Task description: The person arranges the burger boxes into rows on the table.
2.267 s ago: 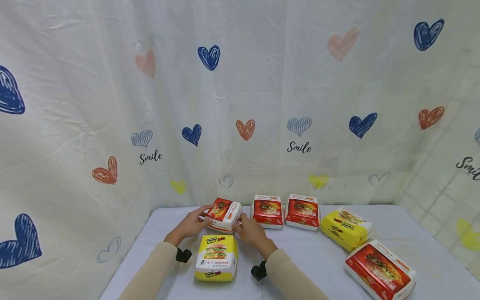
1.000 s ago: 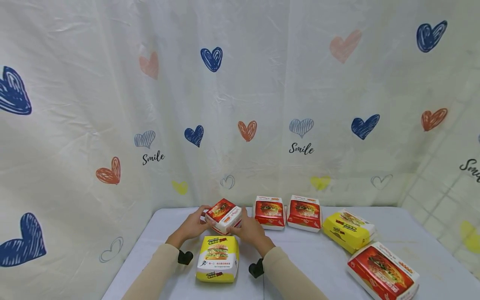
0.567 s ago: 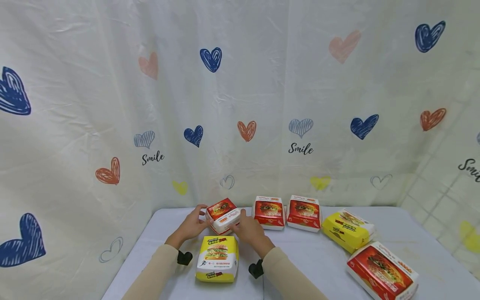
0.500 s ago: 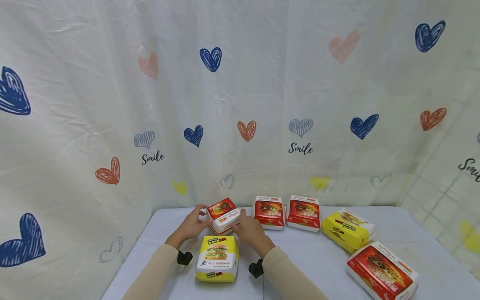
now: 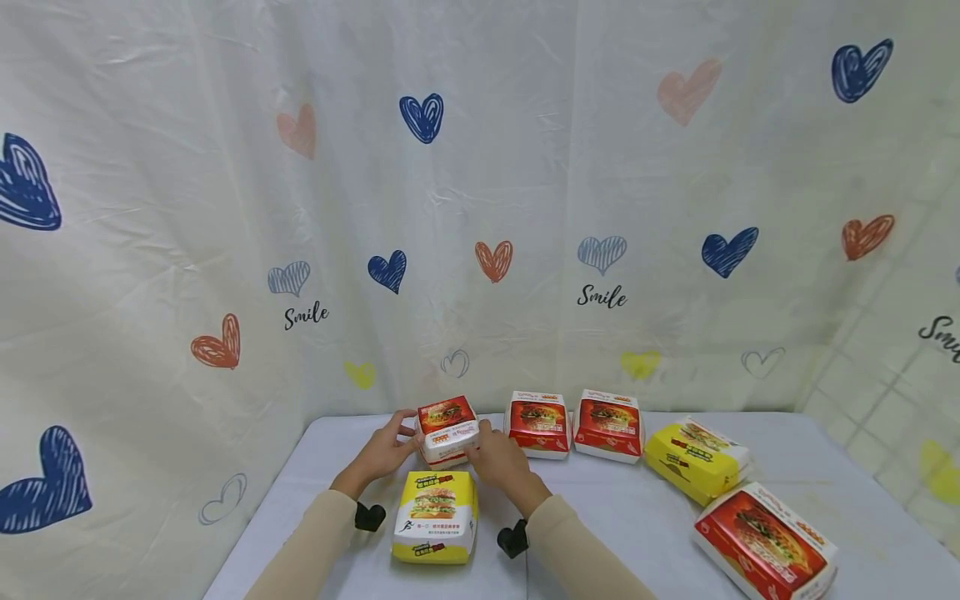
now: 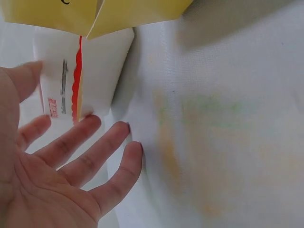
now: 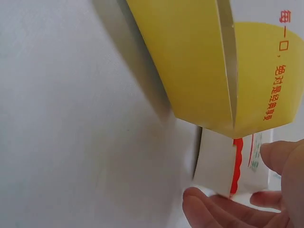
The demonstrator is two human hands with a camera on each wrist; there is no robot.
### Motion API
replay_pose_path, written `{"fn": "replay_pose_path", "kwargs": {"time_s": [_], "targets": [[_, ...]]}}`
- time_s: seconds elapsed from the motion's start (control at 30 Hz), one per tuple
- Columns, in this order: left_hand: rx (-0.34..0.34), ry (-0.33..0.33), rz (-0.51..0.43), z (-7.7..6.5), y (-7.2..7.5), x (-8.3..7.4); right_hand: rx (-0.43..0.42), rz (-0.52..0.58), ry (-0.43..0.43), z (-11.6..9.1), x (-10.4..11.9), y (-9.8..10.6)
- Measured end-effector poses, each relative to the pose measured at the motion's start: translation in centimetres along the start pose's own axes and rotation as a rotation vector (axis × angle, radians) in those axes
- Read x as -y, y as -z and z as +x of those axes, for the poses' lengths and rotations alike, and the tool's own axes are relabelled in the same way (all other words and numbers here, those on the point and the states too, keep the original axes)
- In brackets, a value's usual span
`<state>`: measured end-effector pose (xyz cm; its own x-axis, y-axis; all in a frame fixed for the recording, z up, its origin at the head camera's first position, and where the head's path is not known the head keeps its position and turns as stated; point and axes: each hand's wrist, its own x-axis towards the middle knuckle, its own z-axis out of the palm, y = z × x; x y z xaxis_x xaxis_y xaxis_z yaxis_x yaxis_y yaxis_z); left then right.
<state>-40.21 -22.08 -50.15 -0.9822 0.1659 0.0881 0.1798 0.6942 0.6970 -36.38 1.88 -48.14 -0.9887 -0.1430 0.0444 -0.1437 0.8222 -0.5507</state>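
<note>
At the back left of the table, a red and white burger box (image 5: 447, 417) sits between both hands, its white band facing forward. My left hand (image 5: 381, 448) holds the box at its left side; in the left wrist view the thumb (image 6: 29, 78) lies at one edge and the spread fingers reach the box's side. My right hand (image 5: 501, 460) grips the right front corner, the thumb (image 7: 275, 154) on the white side and fingers curled behind. Just in front, between the wrists, stands a yellow and white burger box (image 5: 433, 518), untouched.
Two red burger boxes (image 5: 538, 423) (image 5: 608, 423) stand to the right along the back edge. Farther right lie a yellow box (image 5: 693, 458) and another red box (image 5: 765, 542), both turned at an angle. A heart-printed curtain (image 5: 525, 183) hangs behind the white table (image 5: 600, 517).
The held red box has turned clockwise, its white band swinging from the right side to the front. Both hands have stayed at its sides, shifting slightly. The other boxes stay put.
</note>
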Motion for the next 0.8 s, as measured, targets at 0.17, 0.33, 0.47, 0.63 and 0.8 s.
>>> {"fn": "replay_pose_path", "kwargs": {"time_s": [0.17,0.33,0.47,0.63,0.8], "targets": [[0.009,0.01,0.023,0.3,-0.1,0.1,0.04,0.062,0.001,0.1,-0.3,-0.1],[0.024,0.049,0.023,0.2,-0.3,0.1,0.039,0.079,0.001,0.3,-0.8,-0.6],[0.036,0.072,0.012,0.0,-0.3,-0.2,0.025,0.077,0.006,0.3,-1.0,-0.8],[0.044,0.067,0.023,-0.4,-0.1,-0.6,0.01,0.078,0.015,0.1,-1.2,-0.8],[0.043,0.06,0.027,-0.6,0.0,-0.5,0.004,0.074,0.02,0.0,-1.2,-0.8]]}}
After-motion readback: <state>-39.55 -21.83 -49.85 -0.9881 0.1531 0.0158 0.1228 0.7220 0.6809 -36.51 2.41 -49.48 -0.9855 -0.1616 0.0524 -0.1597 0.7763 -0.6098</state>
